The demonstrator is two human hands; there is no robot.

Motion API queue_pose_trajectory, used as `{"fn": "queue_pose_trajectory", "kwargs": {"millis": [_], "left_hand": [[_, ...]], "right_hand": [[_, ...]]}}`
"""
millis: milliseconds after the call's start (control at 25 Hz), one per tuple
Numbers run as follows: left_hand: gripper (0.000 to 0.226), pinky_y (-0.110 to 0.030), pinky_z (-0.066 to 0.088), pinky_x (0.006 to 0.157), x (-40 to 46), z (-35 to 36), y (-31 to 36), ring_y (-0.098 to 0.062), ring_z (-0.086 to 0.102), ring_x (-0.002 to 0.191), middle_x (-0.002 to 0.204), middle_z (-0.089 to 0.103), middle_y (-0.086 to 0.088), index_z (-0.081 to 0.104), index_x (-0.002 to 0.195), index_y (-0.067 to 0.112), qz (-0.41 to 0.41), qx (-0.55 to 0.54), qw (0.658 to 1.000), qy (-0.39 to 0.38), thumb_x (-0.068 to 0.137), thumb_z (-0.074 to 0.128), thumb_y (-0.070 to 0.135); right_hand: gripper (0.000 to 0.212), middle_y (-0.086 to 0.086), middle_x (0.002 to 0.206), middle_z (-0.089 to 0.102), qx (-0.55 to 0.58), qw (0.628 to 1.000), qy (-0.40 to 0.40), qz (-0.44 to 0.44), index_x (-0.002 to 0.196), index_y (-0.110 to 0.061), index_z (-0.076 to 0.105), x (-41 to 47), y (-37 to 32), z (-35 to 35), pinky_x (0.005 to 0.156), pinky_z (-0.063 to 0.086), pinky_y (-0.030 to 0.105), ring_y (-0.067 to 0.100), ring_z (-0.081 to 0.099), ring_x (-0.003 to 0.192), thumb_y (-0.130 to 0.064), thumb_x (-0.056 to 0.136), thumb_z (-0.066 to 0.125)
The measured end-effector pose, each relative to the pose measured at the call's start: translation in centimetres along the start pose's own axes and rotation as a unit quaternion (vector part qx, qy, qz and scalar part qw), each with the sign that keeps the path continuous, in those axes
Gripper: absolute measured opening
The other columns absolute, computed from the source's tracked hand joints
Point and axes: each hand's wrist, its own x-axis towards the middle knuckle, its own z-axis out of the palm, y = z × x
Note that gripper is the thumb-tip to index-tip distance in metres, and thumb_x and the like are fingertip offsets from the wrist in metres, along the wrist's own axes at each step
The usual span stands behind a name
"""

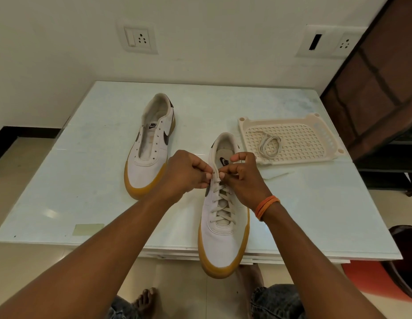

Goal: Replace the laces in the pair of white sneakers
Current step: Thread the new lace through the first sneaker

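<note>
Two white sneakers with gum soles stand on the pale table [85, 171]. The left sneaker [147, 155] has bare eyelets and no lace. The right sneaker [223, 231] sits at the table's front edge, its toe past the rim, and a white lace [222, 203] crosses its lower eyelets. My left hand [186, 176] pinches the sneaker's upper left eyelet edge. My right hand [244, 178], with an orange band at the wrist, pinches the lace end at the top eyelets. A loose lace end [278, 175] trails on the table to the right.
A cream perforated tray [315, 146] at the right rear holds a coiled white lace [270, 145]. A strip of tape [89, 229] is stuck near the front left. Wall sockets are behind. A dark wooden cabinet [373, 88] stands to the right. My knees and a bare foot show below.
</note>
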Motion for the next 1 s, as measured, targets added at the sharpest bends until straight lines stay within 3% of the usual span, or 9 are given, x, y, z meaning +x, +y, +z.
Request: {"fn": "queue_pose_trajectory", "kwargs": {"millis": [200,360,520,680,760,840,920,1000], "left_hand": [[0.011,-0.031,0.061,0.068,-0.5,-0.4,-0.2,-0.026,0.073,0.077,0.084,0.073,-0.019,0.073,0.09,-0.003,-0.004,-0.065,0.997,-0.031,0.08,0.074,-0.004],[0.007,-0.024,0.058,0.06,-0.7,0.1,0.7,-0.021,0.073,0.068,0.076,0.074,-0.012,0.075,0.083,0.001,-0.004,-0.022,1.0,-0.007,0.078,0.078,0.006],[0.005,-0.026,0.059,0.059,-0.4,0.8,0.9,-0.021,0.073,0.064,0.074,0.073,-0.013,0.074,0.078,0.005,-0.011,0.008,0.999,0.033,0.08,0.077,0.008],[0.012,-0.03,0.061,0.065,0.0,1.2,1.1,-0.023,0.073,0.068,0.079,0.072,-0.015,0.071,0.084,-0.001,-0.027,0.041,0.999,0.013,0.085,0.07,0.01],[0.015,-0.032,0.061,0.067,0.1,0.4,1.5,-0.024,0.073,0.069,0.08,0.072,-0.017,0.07,0.087,-0.006,-0.038,0.057,0.998,-0.005,0.087,0.068,0.009],[0.015,-0.034,0.062,0.07,0.4,-1.1,1.8,-0.025,0.073,0.07,0.08,0.072,-0.019,0.069,0.088,-0.009,-0.047,0.071,0.996,-0.02,0.087,0.067,0.006],[0.013,-0.035,0.062,0.071,0.6,-2.8,1.9,-0.026,0.073,0.071,0.079,0.073,-0.019,0.069,0.088,-0.008,-0.052,0.095,0.994,-0.025,0.087,0.067,0.005],[0.012,-0.033,0.062,0.067,0.7,-4.1,2.0,-0.026,0.073,0.07,0.081,0.072,-0.021,0.069,0.089,-0.008,-0.057,0.102,0.993,-0.013,0.087,0.067,0.004]], "right_hand": [[0.01,0.005,0.118,0.031,0.001,1.0,0.002,-0.017,0.091,-0.007,0.075,0.0,0.1,0.0,0.081,0.032,-0.007,0.012,0.038,0.118,-0.009,0.09,0.064],[0.012,0.005,0.119,0.03,-0.029,0.999,-0.004,-0.028,0.094,-0.007,0.074,0.1,0.2,0.0,0.081,0.029,-0.008,0.011,0.036,0.116,-0.01,0.091,0.064],[0.011,0.003,0.118,0.029,-0.031,0.999,-0.012,-0.025,0.096,-0.008,0.074,0.2,0.3,-0.4,0.079,0.032,-0.008,0.01,0.039,0.114,-0.011,0.091,0.064],[0.02,0.002,0.118,0.031,-0.027,0.999,-0.032,-0.016,0.108,-0.015,0.071,0.2,0.0,-0.8,0.08,0.035,-0.005,0.008,0.037,0.112,-0.014,0.089,0.066],[0.025,-0.001,0.116,0.039,-0.006,1.0,-0.017,-0.007,0.11,-0.021,0.07,0.2,-0.2,-1.8,0.079,0.042,0.003,0.006,0.048,0.102,-0.017,0.086,0.07],[0.022,-0.005,0.11,0.053,0.068,0.998,0.01,0.01,0.107,-0.018,0.07,0.1,-0.5,-3.4,0.065,0.05,0.012,0.002,0.063,0.078,-0.012,0.085,0.071],[0.02,-0.001,0.102,0.063,0.122,0.991,0.027,0.042,0.104,-0.016,0.072,0.0,-0.2,-5.0,0.059,0.053,0.021,0.007,0.065,0.06,-0.009,0.086,0.069],[0.016,0.008,0.095,0.069,0.141,0.987,0.024,0.068,0.102,-0.015,0.071,-0.1,0.2,-6.0,0.057,0.054,0.024,0.015,0.065,0.057,-0.01,0.088,0.067]]}}
